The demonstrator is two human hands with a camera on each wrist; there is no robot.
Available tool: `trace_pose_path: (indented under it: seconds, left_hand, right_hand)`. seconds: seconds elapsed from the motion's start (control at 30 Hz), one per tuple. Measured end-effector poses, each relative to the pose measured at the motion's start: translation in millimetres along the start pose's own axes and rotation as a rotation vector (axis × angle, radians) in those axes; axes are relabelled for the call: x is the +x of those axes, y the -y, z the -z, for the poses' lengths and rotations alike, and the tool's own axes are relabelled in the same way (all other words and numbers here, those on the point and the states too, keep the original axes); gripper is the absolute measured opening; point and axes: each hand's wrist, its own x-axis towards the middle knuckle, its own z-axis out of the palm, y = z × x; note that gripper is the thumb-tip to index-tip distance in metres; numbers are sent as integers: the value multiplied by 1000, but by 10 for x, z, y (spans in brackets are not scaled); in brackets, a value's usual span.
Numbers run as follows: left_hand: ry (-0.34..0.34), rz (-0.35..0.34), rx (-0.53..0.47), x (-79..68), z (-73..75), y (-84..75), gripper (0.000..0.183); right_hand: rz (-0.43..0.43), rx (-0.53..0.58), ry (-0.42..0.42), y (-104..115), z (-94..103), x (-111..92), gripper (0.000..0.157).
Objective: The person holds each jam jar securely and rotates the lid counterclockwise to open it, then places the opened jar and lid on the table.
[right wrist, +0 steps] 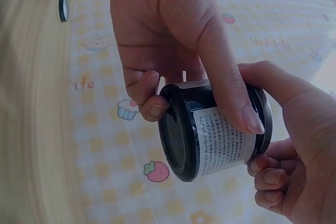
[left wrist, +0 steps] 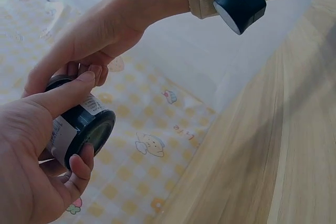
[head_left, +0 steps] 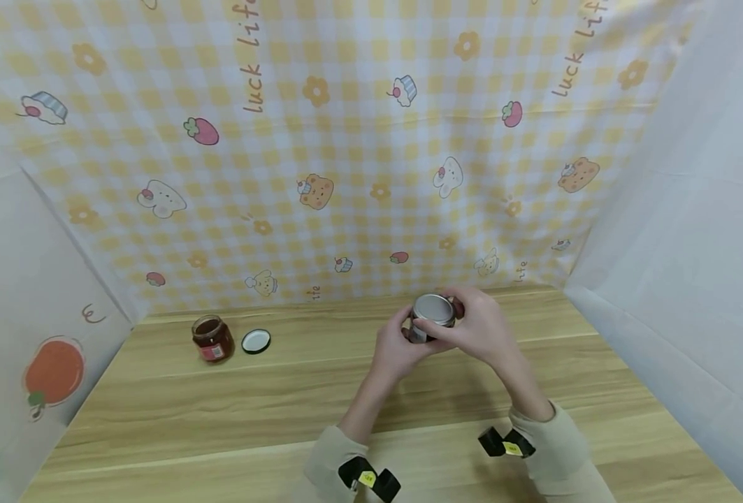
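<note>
We see both hands clamped on one closed jar (right wrist: 223, 140).
Our left hand (head_left: 399, 348) grips its body and our right hand (head_left: 483, 327) its lid end, above the table (head_left: 220, 419) near the back edge; towards the back left corner, an open jar (head_left: 213, 342) stands beside a loose lid (head_left: 256, 341).

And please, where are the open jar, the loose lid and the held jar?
Open jar (head_left: 212, 338), head view: glass body.
Loose lid (head_left: 256, 341), head view: white face.
Held jar (right wrist: 216, 139), right wrist view: white label.
</note>
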Motion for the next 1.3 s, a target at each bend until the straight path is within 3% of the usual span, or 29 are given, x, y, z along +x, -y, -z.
trace_pose_path:
  seconds: [0.57, 1.3]
  left_hand:
    - [-49, -22, 12, -150, 279, -56, 55]
    - [-75, 1, -33, -310, 682, -74, 56]
  right_hand:
    - [35, 50, 19, 278, -101, 48, 48]
    - [125, 95, 65, 582, -322, 233, 44]
